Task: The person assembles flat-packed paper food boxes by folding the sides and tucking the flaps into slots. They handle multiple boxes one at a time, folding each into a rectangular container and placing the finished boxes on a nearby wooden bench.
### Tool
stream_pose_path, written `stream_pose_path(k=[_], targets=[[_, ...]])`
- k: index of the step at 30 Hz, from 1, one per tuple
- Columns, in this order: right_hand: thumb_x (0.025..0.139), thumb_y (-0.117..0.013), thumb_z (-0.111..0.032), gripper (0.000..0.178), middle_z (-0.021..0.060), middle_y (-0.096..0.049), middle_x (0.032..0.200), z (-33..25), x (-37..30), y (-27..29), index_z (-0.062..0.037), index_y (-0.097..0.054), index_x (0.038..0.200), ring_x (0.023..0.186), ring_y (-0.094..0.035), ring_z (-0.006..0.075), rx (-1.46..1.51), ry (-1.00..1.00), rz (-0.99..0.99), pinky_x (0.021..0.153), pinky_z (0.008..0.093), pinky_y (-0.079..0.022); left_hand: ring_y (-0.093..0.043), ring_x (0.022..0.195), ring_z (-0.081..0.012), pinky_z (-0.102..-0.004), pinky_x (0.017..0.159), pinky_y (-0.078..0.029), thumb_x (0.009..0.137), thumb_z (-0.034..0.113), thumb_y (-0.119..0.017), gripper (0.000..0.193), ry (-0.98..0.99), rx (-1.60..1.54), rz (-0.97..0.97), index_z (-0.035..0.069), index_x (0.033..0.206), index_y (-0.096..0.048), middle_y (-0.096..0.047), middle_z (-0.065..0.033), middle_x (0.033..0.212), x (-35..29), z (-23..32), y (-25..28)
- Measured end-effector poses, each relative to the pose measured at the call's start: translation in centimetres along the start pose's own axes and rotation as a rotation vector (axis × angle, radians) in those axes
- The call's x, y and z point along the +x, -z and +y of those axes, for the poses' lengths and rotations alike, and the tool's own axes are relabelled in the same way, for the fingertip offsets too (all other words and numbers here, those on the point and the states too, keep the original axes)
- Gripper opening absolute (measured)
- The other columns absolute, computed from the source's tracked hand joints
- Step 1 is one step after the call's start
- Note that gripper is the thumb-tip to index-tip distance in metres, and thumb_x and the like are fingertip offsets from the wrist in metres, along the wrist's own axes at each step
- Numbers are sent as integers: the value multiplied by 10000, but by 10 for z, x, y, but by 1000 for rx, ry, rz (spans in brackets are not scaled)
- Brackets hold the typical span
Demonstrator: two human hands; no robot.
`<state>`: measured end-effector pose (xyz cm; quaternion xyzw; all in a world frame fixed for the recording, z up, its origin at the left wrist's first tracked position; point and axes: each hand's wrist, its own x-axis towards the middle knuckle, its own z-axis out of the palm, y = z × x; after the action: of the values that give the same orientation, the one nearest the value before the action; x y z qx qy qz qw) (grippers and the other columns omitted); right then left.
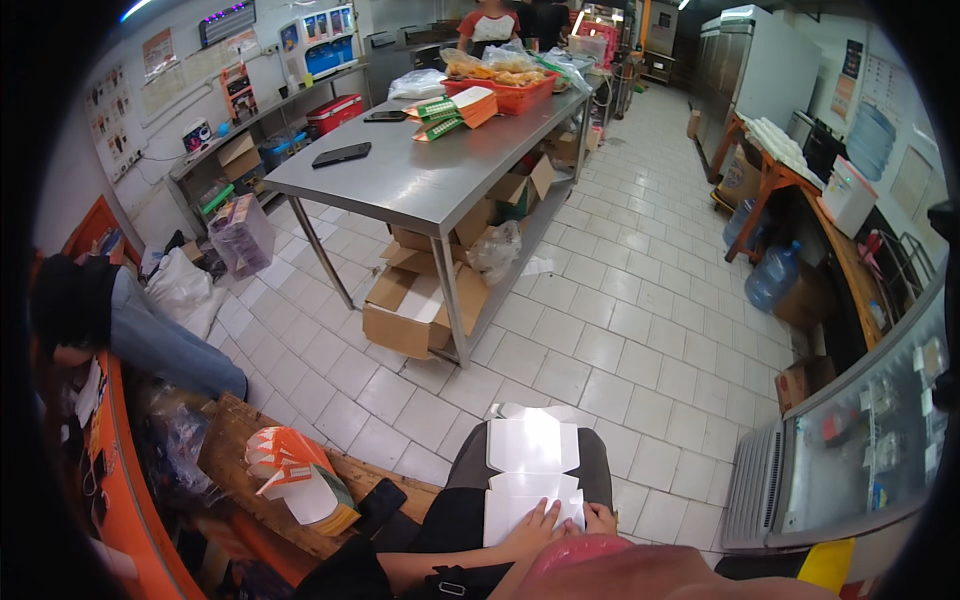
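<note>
A: What is the head view showing of the hands?

B: The left hand [538, 527] is lying on a white carton [533, 447], its fingers extended and slightly spread over the near panel; they aren't clenching anything. The right hand [599, 519] is bending its fingers at the panel's right edge. I can't tell whether they are gripping the card or only touching it.

A: And where is the carton sitting?

B: It is resting across the person's lap [600, 470], unfolded, with its far panel stretching away toward the knees.

A: Anything beside the person?

B: On the left, a wooden bench [228, 448] is supporting a stack of orange, white and green packets [318, 495], and a dark phone [383, 503] is lying just beside them.

A: Farther off?

B: A metal table [400, 190] is holding another phone [341, 155] and a red-orange basket [525, 98]. An open cardboard box [397, 328] is standing underneath. At far left, someone in jeans [190, 335] is bending over.
</note>
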<state>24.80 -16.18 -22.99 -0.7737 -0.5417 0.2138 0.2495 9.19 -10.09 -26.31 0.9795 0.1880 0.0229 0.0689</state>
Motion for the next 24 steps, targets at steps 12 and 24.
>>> stream_pose_path(k=[12, 24], targets=[[756, -648, -238, 479, 222, -534, 1075, 1, 7, 1, 67, -571, 1118, 973, -534, 367, 24, -40, -14, 849, 401, -438, -427, 1155, -533, -475, 950, -413, 869, 242, -455, 435, 34, -32, 32, 77, 1271, -456, -383, -311, 1321, 4, 2, 1], [745, -661, -231, 469, 216, -537, 1051, -3, 8, 5, 49, -579, 1113, 956, -545, 361, 49, -21, 8, 825, 399, -449, -412, 1171, -523, -482, 961, -396, 878, 325, -464, 431, 20, -28, 50, 74, 1228, -485, -387, -316, 1314, 3, 4, 8]])
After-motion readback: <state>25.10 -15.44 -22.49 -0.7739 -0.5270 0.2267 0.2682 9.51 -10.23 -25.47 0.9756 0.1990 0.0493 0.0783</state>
